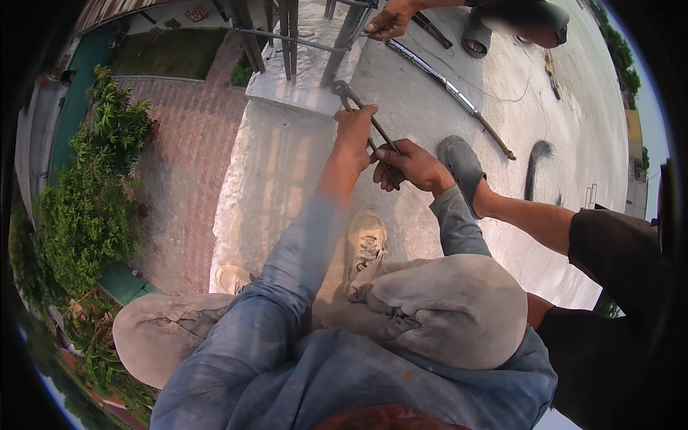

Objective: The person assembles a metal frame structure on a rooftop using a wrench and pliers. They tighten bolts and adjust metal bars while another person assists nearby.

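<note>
Person squats on a pale concrete roof slab, close to its left edge; drop beyond shows brick paving and green bushes far below.

Left hand: arm stretched fwd, grip pressed together around the upper part of the pincers, fist closed on one handle near the head. Pincer head sits at the base of the rebar column, which stands on a raised concrete block at the slab's far left corner; whether the pincer nose actually bites a tie wire can't tell, too small.

Right hand: just beside and slightly behind the left hand, grip closed around the lower ends of the pincer handles, fingers curled over them. So both hands are on the same tool, left hi, right low, tool angled from far-left down to near-right.

Nearby: a 2nd person's sandalled foot touching or nearly touching the right hand's side, their leg running off to the right edge. A co-worker's hand at the far edge grips a bar by the rebar. Long metal rod lies diagonally on the slab, far-centre to right. Own shoe planted on slab betw. the knees, other shoe right at the slab's left edge. Grey dusty trousers, blue sleeves.
</note>
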The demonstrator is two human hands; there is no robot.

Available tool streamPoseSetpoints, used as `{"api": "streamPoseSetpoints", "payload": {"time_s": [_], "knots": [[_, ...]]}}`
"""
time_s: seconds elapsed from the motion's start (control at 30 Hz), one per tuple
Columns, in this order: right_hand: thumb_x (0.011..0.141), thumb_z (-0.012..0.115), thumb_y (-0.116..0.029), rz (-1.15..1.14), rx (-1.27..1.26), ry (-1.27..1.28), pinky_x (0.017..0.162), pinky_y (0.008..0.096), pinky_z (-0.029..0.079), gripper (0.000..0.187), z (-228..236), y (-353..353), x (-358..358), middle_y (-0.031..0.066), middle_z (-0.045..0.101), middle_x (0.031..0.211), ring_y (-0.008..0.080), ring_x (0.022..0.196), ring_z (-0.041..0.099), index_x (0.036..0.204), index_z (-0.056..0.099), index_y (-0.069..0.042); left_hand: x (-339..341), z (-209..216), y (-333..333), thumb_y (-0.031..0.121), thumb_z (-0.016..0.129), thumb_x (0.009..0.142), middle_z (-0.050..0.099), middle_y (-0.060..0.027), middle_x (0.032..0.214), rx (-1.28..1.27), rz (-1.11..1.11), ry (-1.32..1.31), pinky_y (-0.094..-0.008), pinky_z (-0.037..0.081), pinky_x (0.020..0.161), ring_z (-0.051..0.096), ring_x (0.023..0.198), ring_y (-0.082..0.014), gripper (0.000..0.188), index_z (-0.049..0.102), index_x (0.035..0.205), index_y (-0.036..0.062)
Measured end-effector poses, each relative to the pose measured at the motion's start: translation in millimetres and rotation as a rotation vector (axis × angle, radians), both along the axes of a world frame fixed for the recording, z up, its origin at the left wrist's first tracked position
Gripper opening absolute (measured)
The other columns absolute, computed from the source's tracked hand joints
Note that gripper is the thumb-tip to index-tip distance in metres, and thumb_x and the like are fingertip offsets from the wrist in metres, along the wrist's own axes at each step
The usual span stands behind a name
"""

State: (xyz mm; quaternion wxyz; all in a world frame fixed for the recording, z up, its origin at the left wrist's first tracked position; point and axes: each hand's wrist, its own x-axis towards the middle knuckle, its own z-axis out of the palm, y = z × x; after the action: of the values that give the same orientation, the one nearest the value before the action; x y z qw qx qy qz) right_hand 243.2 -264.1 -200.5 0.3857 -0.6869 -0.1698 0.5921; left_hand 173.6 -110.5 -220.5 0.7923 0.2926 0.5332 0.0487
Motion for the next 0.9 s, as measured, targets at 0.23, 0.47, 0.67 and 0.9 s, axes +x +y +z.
{"api": "streamPoseSetpoints", "payload": {"time_s": [0.23, 0.47, 0.67, 0.9], "knots": [[0.109, 0.056, -0.041, -0.322, 0.369, 0.94, 0.042, 0.0213, 0.05, 0.044, -44.4, -14.4, 3.9, 0.0089, 0.067, 0.072, 0.0136, 0.053, 0.064, 0.114, 0.065, 0.002, -12.8, -0.7, 1.4, 0.027, 0.068, 0.099, 0.056, -0.0045, 0.092, 0.062, 0.096, -0.295, -0.0389, 0.048, 0.07, 0.055, 0.08, -0.0166, 0.028, 0.059, 0.109, 0.0023], [0.107, 0.063, -0.038, -0.333, 0.158, 0.363, 0.056, 0.0235, 0.05, 0.039, -32.1, 16.6, -43.0, 0.0018, 0.064, 0.078, 0.0083, 0.057, 0.057, 0.12, 0.063, -0.001, -25.3, -25.7, 18.7, 0.025, 0.072, 0.097, 0.053, -0.0023, 0.082, 0.416, -0.048, -0.112, -0.0352, 0.053, 0.071, 0.054, 0.073, -0.0137, 0.024, 0.06, 0.094, 0.0045], [0.108, 0.062, -0.033, -0.344, 0.141, 0.461, 0.051, 0.023, 0.038, 0.035, -35.1, 2.4, -12.5, -0.003, 0.058, 0.073, 0.0044, 0.055, 0.045, 0.122, 0.064, -0.002, -7.3, -26.2, 0.5, 0.018, 0.069, 0.101, 0.054, -0.0017, 0.086, 0.227, 0.225, -0.301, -0.0339, 0.052, 0.077, 0.053, 0.077, -0.0128, 0.018, 0.057, 0.093, 0.0054], [0.098, 0.06, -0.021, 0.158, -0.245, -0.473, 0.085, 0.0394, 0.053, 0.026, -32.1, -28.2, 23.1, 0.0146, 0.077, 0.095, 0.0279, 0.091, 0.072, 0.103, 0.076, -0.001, -13.6, -53.6, -30.2, 0.023, 0.063, 0.104, 0.063, -0.009, 0.091, 0.395, 0.057, -0.161, -0.0355, 0.047, 0.075, 0.058, 0.083, -0.0184, 0.027, 0.065, 0.094, -0.0024]]}}
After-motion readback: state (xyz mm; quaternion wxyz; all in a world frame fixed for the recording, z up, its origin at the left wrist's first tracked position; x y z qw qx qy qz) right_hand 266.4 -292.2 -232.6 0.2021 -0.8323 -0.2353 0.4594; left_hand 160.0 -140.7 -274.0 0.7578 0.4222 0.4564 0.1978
